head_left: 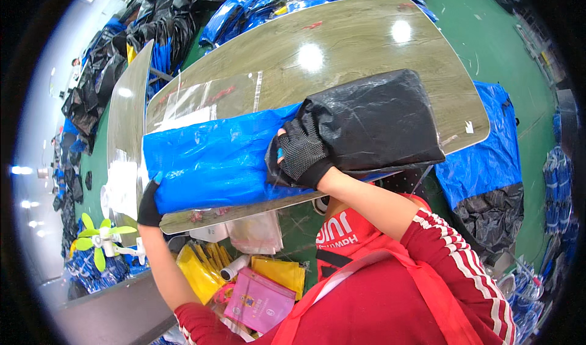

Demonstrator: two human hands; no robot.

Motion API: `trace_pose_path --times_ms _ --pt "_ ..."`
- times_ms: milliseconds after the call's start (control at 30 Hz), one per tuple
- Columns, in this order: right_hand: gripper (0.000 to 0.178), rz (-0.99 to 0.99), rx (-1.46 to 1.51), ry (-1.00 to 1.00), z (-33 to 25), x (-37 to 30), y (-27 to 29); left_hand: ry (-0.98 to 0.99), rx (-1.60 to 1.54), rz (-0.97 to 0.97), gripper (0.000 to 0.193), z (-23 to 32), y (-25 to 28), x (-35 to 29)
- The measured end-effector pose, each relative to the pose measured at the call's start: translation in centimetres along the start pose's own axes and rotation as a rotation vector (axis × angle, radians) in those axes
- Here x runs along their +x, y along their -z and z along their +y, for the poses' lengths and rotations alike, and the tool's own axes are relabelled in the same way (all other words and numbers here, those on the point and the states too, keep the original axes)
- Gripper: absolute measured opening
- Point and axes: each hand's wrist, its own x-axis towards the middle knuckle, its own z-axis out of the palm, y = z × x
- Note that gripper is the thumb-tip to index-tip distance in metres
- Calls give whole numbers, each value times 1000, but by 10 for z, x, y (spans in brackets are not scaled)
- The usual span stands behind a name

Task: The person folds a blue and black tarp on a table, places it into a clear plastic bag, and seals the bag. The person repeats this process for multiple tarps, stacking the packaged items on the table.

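Observation:
A long folded plastic sheet lies across the table, its left half blue (pixel 213 156) and its right half black (pixel 375 122). At the blue end's near left corner, my left hand (pixel 151 204) is closed on the edge, in a black fingerless glove with the thumb on top. My right hand (pixel 302 152), in a black dotted glove, is on the sheet where blue meets black. Its fingers are bent and closed on the black plastic. Beyond the blue part, clear plastic bags (pixel 213 94) lie flat on the table.
The wood-patterned table (pixel 366 39) has a rounded right edge. Blue and black sheets (pixel 482 156) hang or lie at its right, with more heaped behind (pixel 287 0). Below the near edge are yellow packets (pixel 278 275), a pink bag (pixel 259 299) and a small green-bladed fan (pixel 104 238).

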Motion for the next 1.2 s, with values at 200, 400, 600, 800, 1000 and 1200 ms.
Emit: trace_pose_path --times_ms 200,400,600,800,1000,1200 --pt "51 231 10 54 14 -57 40 -58 -28 5 58 101 -59 -44" --pt "41 317 -897 77 23 -67 12 -571 353 -179 40 154 -307 -46" --pt "44 86 -444 335 39 -104 7 -718 573 -168 43 65 -593 -33" --pt "47 4 -142 277 55 -110 56 -902 773 -506 23 20 -596 2" --pt "50 -504 167 330 51 -120 174 -1251 786 -188 24 8 -594 4" --pt "58 240 35 -201 154 -74 212 -1140 330 -134 32 31 -554 6"
